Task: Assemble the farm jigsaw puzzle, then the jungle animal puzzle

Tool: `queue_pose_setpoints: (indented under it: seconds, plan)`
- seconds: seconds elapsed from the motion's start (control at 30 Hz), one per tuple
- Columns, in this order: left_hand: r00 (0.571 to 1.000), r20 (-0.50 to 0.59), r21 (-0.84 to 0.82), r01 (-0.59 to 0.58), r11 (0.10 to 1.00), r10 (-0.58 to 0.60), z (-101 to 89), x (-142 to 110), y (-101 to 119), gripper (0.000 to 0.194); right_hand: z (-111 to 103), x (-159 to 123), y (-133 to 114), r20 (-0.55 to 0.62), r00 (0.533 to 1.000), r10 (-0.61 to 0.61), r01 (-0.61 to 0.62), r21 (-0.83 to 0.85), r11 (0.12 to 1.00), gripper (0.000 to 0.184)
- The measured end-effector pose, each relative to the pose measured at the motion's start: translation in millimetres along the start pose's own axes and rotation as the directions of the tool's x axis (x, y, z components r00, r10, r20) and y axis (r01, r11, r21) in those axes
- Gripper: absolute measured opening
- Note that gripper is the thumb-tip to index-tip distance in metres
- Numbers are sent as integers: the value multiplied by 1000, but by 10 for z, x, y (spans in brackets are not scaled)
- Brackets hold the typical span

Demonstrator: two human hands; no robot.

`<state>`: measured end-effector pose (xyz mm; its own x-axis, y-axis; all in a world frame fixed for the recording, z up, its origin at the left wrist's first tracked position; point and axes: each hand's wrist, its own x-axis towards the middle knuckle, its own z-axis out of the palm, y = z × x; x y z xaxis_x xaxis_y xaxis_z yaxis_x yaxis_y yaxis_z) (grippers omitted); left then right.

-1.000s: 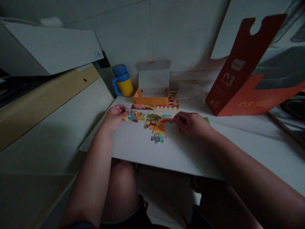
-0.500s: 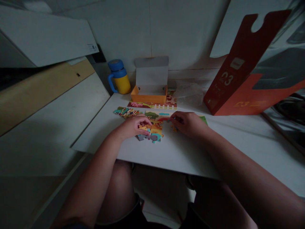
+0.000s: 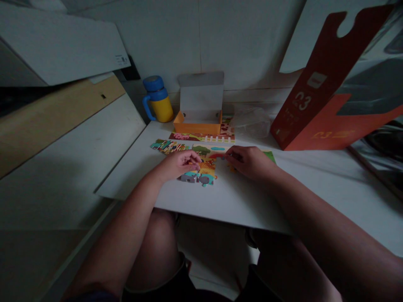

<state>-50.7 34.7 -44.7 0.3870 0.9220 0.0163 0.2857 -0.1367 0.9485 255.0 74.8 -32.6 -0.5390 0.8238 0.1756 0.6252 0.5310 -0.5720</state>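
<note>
A colourful partly joined jigsaw [image 3: 206, 165] lies on a white board [image 3: 226, 197] resting over my knees. My left hand [image 3: 178, 163] rests on the puzzle's left side, fingers curled and pressing a piece down by a grey animal piece [image 3: 193, 178]. My right hand [image 3: 250, 161] lies on the puzzle's right side, fingers closed on the pieces under it; what it pinches is hidden. A loose cluster of joined pieces [image 3: 168, 147] sits to the left, apart from both hands. Another strip of joined pieces [image 3: 201, 137] lies in front of an open orange box [image 3: 197, 126].
A yellow mug with a blue lid [image 3: 159, 105] stands at the back left. A crumpled clear plastic bag [image 3: 252, 121] lies right of the box. A tall red-orange carton [image 3: 327, 88] leans at the right. Wooden and white panels slope along the left.
My left hand left the cluster at the left, came to the middle puzzle and now presses a piece at its lower left. The right hand has hardly moved.
</note>
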Motion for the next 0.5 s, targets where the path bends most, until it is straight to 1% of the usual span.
queue_pose_setpoints:
  seconds: [0.1,0.23,0.37,0.43,0.5]
  plan:
    - [1000,-19,67,-2,998,3,22,12,-6,17,6,0,3,11,1000,-6,6,11,1000,31]
    - [998,-57,158,-32,987,41,33,20,1,16,12,1,-2,10,1000,-18,18,16,1000,30]
    - [990,-87,339,-78,938,113,14,28,-8,13,8,2,-8,18,1000,-4,4,12,1000,31]
    - [985,-81,395,-111,912,155,7,34,-24,11,10,4,-5,30,1000,-2,2,16,1000,30]
    - [983,-55,404,-138,904,175,8,39,-41,11,14,7,1,31,1000,-6,6,15,1000,29]
